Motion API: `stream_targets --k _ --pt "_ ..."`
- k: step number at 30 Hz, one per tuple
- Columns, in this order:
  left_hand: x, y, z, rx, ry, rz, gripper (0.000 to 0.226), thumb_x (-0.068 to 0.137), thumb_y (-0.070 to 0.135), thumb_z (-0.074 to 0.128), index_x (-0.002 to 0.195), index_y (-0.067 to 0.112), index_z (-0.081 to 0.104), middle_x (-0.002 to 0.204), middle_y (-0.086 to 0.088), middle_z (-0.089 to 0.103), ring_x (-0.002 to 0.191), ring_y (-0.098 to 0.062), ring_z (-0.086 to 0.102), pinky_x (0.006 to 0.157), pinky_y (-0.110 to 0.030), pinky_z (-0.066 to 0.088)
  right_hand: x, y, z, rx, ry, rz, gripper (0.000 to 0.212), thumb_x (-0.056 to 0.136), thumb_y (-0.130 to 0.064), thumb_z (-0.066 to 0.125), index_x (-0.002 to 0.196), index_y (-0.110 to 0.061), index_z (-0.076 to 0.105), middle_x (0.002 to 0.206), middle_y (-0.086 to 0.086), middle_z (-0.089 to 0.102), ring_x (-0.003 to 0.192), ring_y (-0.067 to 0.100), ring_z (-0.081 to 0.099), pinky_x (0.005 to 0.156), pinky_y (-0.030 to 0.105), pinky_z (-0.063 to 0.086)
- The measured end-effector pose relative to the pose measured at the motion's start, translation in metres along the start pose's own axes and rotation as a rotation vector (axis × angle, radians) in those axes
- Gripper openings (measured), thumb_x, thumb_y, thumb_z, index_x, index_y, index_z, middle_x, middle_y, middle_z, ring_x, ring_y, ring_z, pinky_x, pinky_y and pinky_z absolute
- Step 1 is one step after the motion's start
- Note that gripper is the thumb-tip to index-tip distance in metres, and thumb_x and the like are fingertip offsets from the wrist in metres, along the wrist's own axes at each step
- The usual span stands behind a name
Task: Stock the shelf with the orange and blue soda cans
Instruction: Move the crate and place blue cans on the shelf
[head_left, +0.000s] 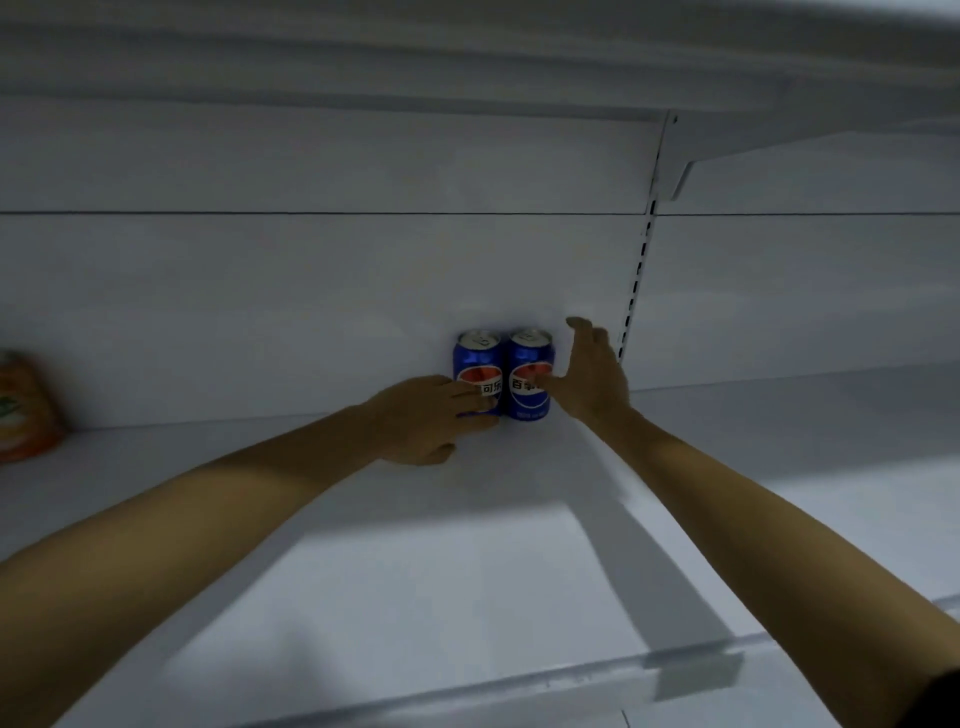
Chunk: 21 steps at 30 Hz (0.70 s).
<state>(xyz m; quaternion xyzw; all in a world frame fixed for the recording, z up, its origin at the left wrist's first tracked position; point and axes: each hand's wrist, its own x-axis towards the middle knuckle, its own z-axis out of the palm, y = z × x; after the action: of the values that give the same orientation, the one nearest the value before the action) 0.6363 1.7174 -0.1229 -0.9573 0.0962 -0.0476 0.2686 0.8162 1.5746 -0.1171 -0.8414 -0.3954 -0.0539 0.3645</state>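
Note:
Two blue soda cans stand upright side by side at the back of the white shelf (415, 571), against the rear panel. My left hand (426, 421) has its fingers wrapped on the lower front of the left blue can (475, 358). My right hand (592, 374) is spread beside the right blue can (530, 358), its thumb touching the can's front and its fingers raised off it. An orange can (26, 410) stands blurred at the far left edge of the shelf.
A shelf above (467, 62) overhangs the space. A slotted upright with a bracket (644, 249) runs down the back panel right of the cans. The shelf's front lip (571, 680) carries a grey price strip.

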Motion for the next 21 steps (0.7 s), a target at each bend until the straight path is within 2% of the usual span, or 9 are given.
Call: stream_targets --k 2,4,7,10,13,16,21 --pt "-0.010 0.007 -0.019 -0.071 -0.149 -0.150 0.066 0.093 0.034 0.055 0.151 0.018 0.026 0.154 -0.005 0.033 0.139 -0.023 0.034 0.109 -0.036 0.034 -0.018 -0.009 -0.015 -0.134 0.051 -0.233 0.078 0.082 -0.031 0.073 0.146 -0.015 0.032 0.145 0.009 0.039 0.129 0.026 0.042 0.095 0.039 0.044" --pt "-0.022 0.016 -0.041 -0.157 -0.212 -0.307 0.068 0.094 0.039 0.052 0.152 0.021 0.021 0.155 -0.002 0.030 0.138 -0.020 0.032 0.108 -0.034 0.034 -0.035 -0.024 -0.032 -0.216 -0.043 -0.364 0.079 0.081 -0.035 0.074 0.145 -0.014 0.034 0.144 0.009 0.041 0.129 0.027 0.042 0.097 0.039 0.043" --pt "-0.046 0.032 -0.072 -0.259 -0.313 -0.489 0.069 0.093 0.046 0.052 0.151 0.025 0.020 0.153 0.000 0.032 0.135 -0.019 0.035 0.108 -0.032 0.032 -0.066 -0.050 -0.053 -0.303 -0.273 -0.354 0.085 0.078 -0.042 0.075 0.146 -0.017 0.030 0.145 0.008 0.041 0.130 0.028 0.041 0.102 0.040 0.040" --pt "-0.076 0.060 -0.098 -0.218 -0.397 -0.554 0.068 0.092 0.050 0.051 0.149 0.026 0.025 0.147 -0.001 0.041 0.130 -0.021 0.041 0.105 -0.032 0.036 -0.109 -0.066 -0.069 -0.357 -0.446 -0.327 0.091 0.078 -0.047 0.074 0.148 -0.018 0.024 0.148 0.008 0.038 0.131 0.028 0.042 0.104 0.040 0.041" --pt "-0.114 0.098 -0.117 -0.165 -0.397 -0.634 0.067 0.090 0.051 0.052 0.148 0.025 0.029 0.142 -0.004 0.046 0.128 -0.024 0.045 0.100 -0.036 0.041 -0.157 -0.073 -0.075 -0.416 -0.551 -0.369 0.096 0.076 -0.050 0.074 0.149 -0.017 0.022 0.149 0.010 0.036 0.131 0.030 0.041 0.105 0.042 0.040" --pt "-0.164 0.140 -0.135 -0.191 -0.383 -0.742 0.068 0.090 0.053 0.052 0.147 0.023 0.031 0.143 -0.006 0.046 0.128 -0.028 0.045 0.101 -0.041 0.041 -0.206 -0.089 -0.072 -0.368 -0.644 -0.463 0.095 0.076 -0.046 0.076 0.149 -0.018 0.023 0.151 0.008 0.033 0.134 0.029 0.039 0.108 0.042 0.037" --pt "-0.280 0.214 -0.160 -0.272 -0.441 -0.947 0.068 0.090 0.054 0.052 0.146 0.025 0.030 0.142 -0.004 0.046 0.128 -0.026 0.044 0.096 -0.039 0.043 -0.292 -0.146 -0.045 -0.303 -0.767 -0.639 0.094 0.075 -0.045 0.077 0.148 -0.019 0.024 0.150 0.006 0.034 0.134 0.027 0.037 0.106 0.043 0.038"
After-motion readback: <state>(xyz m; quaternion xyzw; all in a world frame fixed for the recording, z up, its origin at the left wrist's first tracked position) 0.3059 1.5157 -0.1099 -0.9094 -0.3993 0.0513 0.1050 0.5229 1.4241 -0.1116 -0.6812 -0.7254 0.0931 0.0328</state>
